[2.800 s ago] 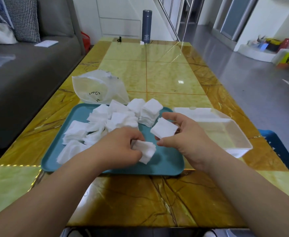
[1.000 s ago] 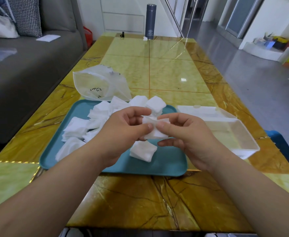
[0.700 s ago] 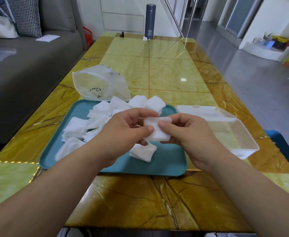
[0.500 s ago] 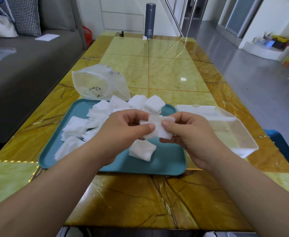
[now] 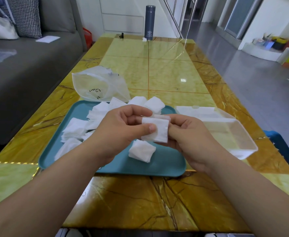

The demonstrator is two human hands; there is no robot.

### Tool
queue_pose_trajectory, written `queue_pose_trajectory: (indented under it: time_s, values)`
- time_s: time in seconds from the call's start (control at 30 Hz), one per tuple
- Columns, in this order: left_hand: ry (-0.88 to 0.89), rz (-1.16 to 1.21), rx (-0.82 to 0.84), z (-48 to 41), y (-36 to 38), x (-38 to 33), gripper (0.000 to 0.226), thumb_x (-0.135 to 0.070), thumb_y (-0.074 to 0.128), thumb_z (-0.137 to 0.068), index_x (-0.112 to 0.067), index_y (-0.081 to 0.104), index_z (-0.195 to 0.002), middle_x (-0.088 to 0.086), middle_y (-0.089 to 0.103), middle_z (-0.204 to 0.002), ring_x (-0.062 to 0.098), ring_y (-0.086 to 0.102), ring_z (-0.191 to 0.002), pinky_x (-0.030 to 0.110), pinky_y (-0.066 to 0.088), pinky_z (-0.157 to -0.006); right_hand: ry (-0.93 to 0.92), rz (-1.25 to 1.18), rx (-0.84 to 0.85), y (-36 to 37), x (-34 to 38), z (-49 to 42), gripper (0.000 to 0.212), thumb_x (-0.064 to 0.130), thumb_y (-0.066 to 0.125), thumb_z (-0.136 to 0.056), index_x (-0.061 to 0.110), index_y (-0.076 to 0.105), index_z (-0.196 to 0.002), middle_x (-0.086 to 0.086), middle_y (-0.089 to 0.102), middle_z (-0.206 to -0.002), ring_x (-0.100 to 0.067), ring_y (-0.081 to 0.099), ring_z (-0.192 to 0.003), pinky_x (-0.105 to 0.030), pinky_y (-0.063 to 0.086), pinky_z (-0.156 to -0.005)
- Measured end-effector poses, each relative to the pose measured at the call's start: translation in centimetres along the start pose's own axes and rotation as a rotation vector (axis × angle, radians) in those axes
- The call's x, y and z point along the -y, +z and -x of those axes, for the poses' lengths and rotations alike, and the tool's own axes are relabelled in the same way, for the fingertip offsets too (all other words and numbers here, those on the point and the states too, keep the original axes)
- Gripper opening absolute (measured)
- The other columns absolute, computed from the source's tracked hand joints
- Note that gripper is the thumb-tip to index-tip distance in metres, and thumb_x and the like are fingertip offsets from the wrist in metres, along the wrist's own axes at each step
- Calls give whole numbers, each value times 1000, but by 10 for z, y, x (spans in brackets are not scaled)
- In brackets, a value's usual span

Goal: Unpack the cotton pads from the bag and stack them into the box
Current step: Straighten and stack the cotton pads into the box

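Both forearms are extending forward bare, angling inward so that the hands are meeting at the middle. The left hand point(image 5: 121, 129) is pinching a small stack of cotton pads point(image 5: 157, 131) at its left edge, with the thumb lying flat across the near face and the fingers curling round behind. The right hand point(image 5: 189, 137) is gripping the stack's right edge, its fingers curled and the fingertips pressing against the side. Both index fingertips are sitting close together over the top edge. The wrists are lying straight, in line with the forearms.
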State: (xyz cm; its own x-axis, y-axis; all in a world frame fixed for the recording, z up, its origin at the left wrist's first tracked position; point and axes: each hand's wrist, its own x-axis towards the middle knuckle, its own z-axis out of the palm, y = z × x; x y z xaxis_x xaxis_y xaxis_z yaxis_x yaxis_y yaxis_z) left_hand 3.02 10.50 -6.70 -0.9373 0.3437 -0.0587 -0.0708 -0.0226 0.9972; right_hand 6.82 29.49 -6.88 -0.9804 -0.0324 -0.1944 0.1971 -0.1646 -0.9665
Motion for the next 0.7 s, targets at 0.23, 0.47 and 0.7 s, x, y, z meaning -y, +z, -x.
queue_pose_trajectory:
  time_s: [0.23, 0.47, 0.7]
  values:
    - [26, -37, -62, -2, 0, 4, 21, 1, 80, -83, -6, 71, -100, 17, 78, -95, 23, 73, -83, 37, 59, -83, -17, 60, 65, -3, -4, -1, 25, 6, 54, -106, 4, 73, -123, -14, 77, -116, -26, 74, -113, -45, 57, -102]
    - [38, -85, -41, -4, 0, 5, 14, -2, 81, -83, -3, 73, -94, 17, 77, -91, 21, 70, -80, 37, 58, -79, -14, 96, 99, -3, -4, 0, 28, 5, 51, -107, 6, 74, -124, -12, 77, -119, -25, 72, -115, -47, 55, -105]
    - [51, -136, -92, -4, 1, 8, 19, -9, 85, -82, -9, 73, -97, 18, 76, -96, 27, 71, -84, 52, 58, -87, 4, 18, 180, -6, 2, 2, 32, 5, 58, -94, 2, 73, -123, -17, 75, -120, -30, 72, -116, -47, 56, -103]
